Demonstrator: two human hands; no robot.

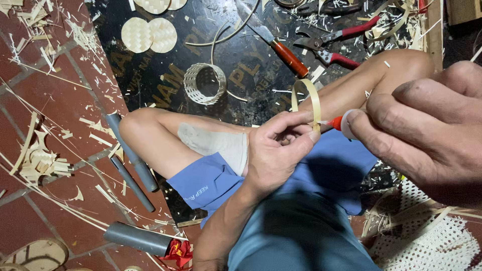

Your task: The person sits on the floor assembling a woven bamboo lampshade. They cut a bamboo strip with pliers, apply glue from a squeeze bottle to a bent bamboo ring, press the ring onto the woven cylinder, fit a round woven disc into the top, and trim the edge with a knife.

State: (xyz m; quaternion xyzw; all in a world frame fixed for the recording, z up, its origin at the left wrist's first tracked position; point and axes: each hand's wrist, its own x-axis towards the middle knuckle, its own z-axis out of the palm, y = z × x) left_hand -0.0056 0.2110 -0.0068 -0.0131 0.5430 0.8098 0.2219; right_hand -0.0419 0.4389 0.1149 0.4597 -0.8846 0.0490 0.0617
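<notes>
Head view is showing the black board [165,75] lying across the red tile floor [45,190], with the person's bare legs crossing its near edge. Right hand [427,130] is gripping a small glue bottle [344,124], its red tip touching the strip. Left hand [281,145] is pinching a thin bamboo strip loop [311,103] above the knees. Behind it, mid-board, a woven ring [205,83] is standing; red-handled pliers [331,47] are lying near the far edge.
</notes>
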